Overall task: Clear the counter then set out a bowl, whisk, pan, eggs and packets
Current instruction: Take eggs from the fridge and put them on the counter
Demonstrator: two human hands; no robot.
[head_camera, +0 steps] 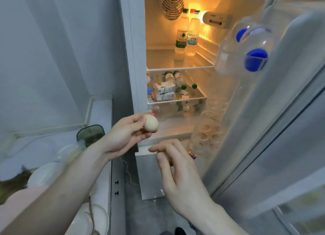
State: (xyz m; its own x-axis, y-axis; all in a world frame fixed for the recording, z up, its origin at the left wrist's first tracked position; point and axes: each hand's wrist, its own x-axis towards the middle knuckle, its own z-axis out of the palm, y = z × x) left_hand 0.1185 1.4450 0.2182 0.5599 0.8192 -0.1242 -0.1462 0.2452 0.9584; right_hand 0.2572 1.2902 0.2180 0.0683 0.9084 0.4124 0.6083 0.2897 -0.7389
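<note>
One egg (pixel 150 123) is out, pinched in the left hand (pixel 126 134) before the open fridge (pixel 133 59); right hand (pixel 177 166) loosely curled, empty. Bowl, whisk, pan, packets seemingly remain; desk (pixel 102 110) mostly unseen.

Worn on the head, looking forward and down at close range into an open fridge (pixel 177 59) at 12 o'clock, door (pixel 281 111) at 3, worktop (pixel 35 146) at 9.

Warm glare from the fridge lamp (pixel 207 16) lights the shelves; the room is dim, edges bowed, perhaps motion-blurred.
</note>
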